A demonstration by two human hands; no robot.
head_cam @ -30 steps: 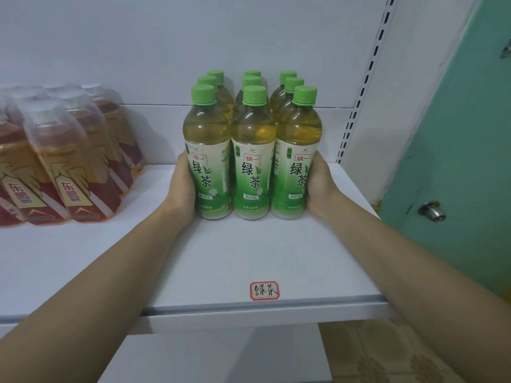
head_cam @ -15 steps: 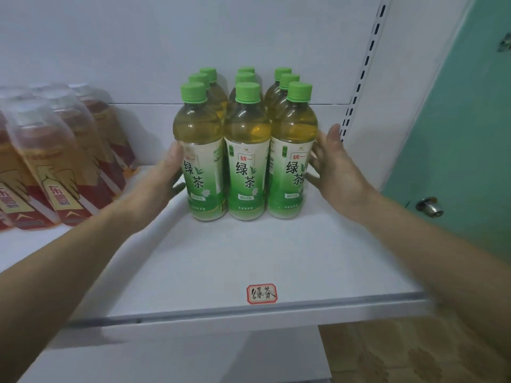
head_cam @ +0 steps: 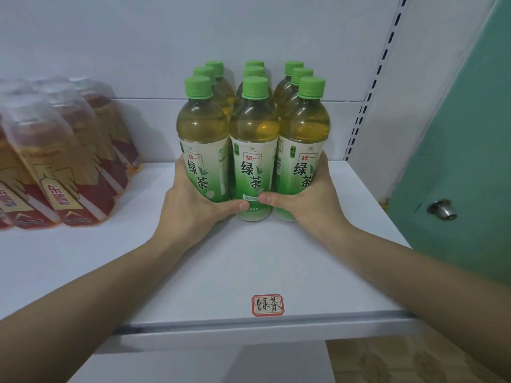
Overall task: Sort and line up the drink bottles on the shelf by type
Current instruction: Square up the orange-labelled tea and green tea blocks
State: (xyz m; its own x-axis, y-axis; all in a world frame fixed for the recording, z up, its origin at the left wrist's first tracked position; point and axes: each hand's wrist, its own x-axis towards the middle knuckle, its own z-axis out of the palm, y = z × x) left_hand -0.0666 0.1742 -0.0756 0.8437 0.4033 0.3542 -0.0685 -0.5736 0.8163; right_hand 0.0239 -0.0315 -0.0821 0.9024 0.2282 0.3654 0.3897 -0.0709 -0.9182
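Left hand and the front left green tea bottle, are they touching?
Touching. The head view shows the left hand wrapped around the front left green tea bottle, thumb pressed across its label.

Both hands are closing back in on the block of green tea bottles (head_cam: pixel 253 150) after spreading open half a second ago. The left hand (head_cam: pixel 190 208) is wrapping the left front bottle again, the right hand (head_cam: pixel 307 200) the right one. Their thumbs are now pressing across the front of the middle bottle, nearly meeting.
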